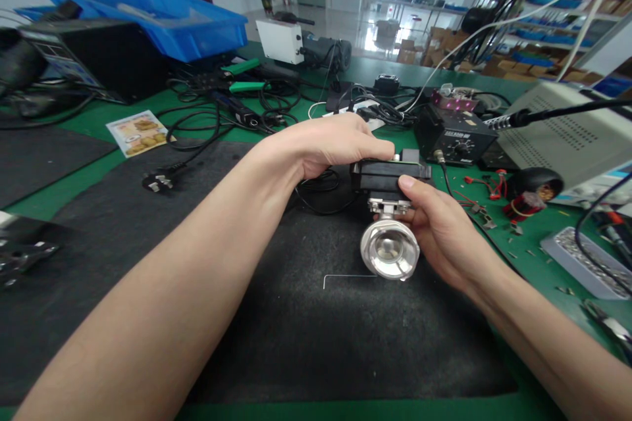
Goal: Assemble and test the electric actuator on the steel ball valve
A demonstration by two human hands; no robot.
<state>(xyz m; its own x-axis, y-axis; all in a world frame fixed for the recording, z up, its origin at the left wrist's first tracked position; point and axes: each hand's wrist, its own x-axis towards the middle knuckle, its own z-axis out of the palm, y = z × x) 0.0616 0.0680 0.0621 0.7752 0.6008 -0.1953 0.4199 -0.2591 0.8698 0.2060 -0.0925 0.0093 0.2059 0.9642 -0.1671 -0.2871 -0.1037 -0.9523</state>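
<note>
A motorized ball valve (390, 250) stands upright on the black mat, its shiny metal body below and a black actuator housing (378, 177) above. My right hand (439, 220) grips it from the right, thumb on the front of the housing and the other fingers behind. From the left, my left hand (345, 138) reaches over the top of the housing, closed at a small light-coloured piece there. Its other fingers are out of sight, and what it pinches cannot be made out. A thin hex key (345, 275) lies on the mat just left of the valve's base.
The black rubber mat (316, 348) covers the green bench. Tangled black cables and a plug (160, 181) lie left and behind. A black control box (454, 135), a grey instrument (553, 131) and a tray of small metal parts (587, 260) stand right. A blue bin (197, 29) is back left.
</note>
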